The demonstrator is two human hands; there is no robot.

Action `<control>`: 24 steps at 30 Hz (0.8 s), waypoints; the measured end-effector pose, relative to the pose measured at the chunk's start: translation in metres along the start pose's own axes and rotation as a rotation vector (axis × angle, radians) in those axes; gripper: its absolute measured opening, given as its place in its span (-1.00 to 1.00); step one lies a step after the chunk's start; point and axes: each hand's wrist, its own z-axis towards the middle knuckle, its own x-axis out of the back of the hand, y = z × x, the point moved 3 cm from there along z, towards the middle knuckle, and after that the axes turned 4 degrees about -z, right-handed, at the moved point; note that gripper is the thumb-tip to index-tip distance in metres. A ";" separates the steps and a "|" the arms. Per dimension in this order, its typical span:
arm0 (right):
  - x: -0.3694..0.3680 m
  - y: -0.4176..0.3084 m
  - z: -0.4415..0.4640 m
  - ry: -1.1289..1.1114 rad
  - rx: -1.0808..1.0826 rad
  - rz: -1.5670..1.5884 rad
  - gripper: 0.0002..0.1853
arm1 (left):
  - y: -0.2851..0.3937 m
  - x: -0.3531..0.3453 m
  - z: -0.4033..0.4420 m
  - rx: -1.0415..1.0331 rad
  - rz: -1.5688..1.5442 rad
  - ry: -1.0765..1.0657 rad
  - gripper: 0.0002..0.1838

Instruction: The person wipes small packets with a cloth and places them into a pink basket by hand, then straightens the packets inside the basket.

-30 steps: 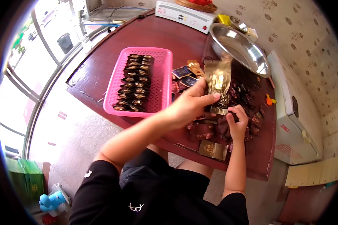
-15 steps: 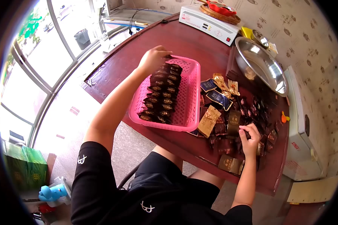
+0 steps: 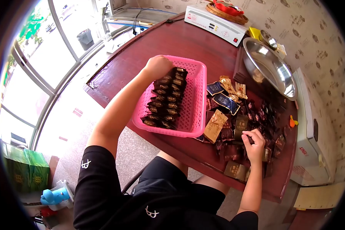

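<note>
In the head view, my left hand is closed at the far left end of a pink plastic basket, its fingertips tucked out of sight by the dark sachets. Dark sachets with gold print stand packed in two rows in the basket. My right hand hovers over the loose pile, thumb and forefinger curled together, nothing visible between them. Just by its thumb lies an olive-brown sachet. Around it are many dark red sachets, a gold packet and blue packets.
A large steel bowl leans at the right rear of the red table. Behind are a white electric appliance with a red dish on it and a small orange clip-like item. A white cabinet stands at right.
My left hand has lowered and closed at the basket's end; earlier a dark sachet showed at its fingertips. My right hand has barely moved. The view has shifted slightly.
</note>
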 end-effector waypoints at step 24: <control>0.034 0.043 -0.008 0.307 -0.293 0.067 -0.73 | 0.331 0.001 -0.046 -0.190 -0.482 0.060 -0.56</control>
